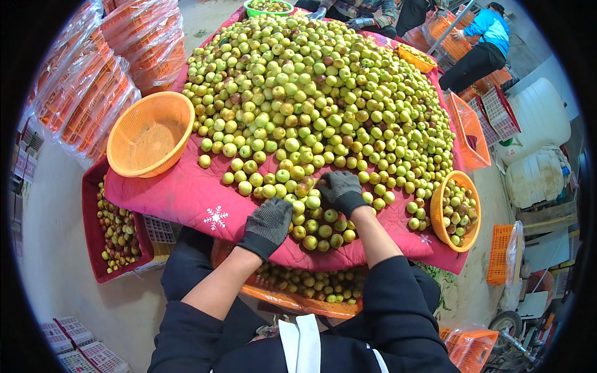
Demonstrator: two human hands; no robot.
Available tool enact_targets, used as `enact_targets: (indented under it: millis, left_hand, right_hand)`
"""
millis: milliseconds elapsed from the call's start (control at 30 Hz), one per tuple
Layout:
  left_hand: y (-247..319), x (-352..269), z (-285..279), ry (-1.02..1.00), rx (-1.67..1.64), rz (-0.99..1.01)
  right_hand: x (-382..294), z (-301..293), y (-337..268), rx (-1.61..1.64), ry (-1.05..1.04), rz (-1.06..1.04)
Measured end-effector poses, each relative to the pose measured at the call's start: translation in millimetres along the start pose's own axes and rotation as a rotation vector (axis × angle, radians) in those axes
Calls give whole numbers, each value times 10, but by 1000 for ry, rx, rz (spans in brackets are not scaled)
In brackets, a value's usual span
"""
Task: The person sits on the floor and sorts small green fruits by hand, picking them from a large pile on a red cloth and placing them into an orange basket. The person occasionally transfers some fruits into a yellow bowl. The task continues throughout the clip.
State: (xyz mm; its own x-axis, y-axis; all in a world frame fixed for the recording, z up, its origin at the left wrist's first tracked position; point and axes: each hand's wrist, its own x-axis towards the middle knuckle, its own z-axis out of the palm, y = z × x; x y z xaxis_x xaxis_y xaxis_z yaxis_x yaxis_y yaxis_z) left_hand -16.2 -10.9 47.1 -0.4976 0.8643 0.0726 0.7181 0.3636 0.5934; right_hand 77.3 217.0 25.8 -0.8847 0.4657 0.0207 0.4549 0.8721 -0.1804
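A large heap of green and brownish jujubes (298,93) covers the table, which is draped with a pink quilted cloth (186,196). My left hand (269,226), in a dark knitted glove, rests at the near edge of the heap with its fingers curled against the fruit. Farther forward and to the right, my right hand (342,190) in a matching glove reaches among the jujubes. Both sets of fingertips are partly hidden, so any fruit in them cannot be made out. Between my wrists lies a small cluster of jujubes (324,228). Below the cloth's edge, an orange crate (298,305) at my lap holds more fruit.
An orange basket (150,135) stands at the left, and another orange basket (436,214) with jujubes at the right. A red-lined crate (91,233) of fruit sits lower left. Wrapped orange crates (88,88) are stacked behind. A person in blue (489,30) bends at far right.
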Motion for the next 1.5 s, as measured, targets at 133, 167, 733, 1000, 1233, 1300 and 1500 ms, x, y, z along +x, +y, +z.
enact_targets:
  millis: [133,167,733,1000,1233,1300,1500]
  left_hand:
    - [36,80,-114,-171,-741,-378]
    - [51,76,-123,-233,-954,-464]
    - [-88,20,-178,-49,-1478,-582]
    - [-16,-39,-211,-50,-1475,-552]
    - [81,-147,-168,-196,-1661,-602]
    - [57,-166,-184,-257,-1729,-600]
    - [45,-256,-326,-168,-1285,-116]
  right_hand:
    - [-443,-107,8,324,157,164]
    - [-528,-154,-23,404,147,241]
    - [-294,-6,-605,297,86,-135]
    - [-930,-197,-172,1469,-117,337]
    - [-1113,-183,-93,1931,-133,240]
    - [-1127,-186,-84,2045,-157,277]
    - [-1205,-266,-122,1490,-97,111]
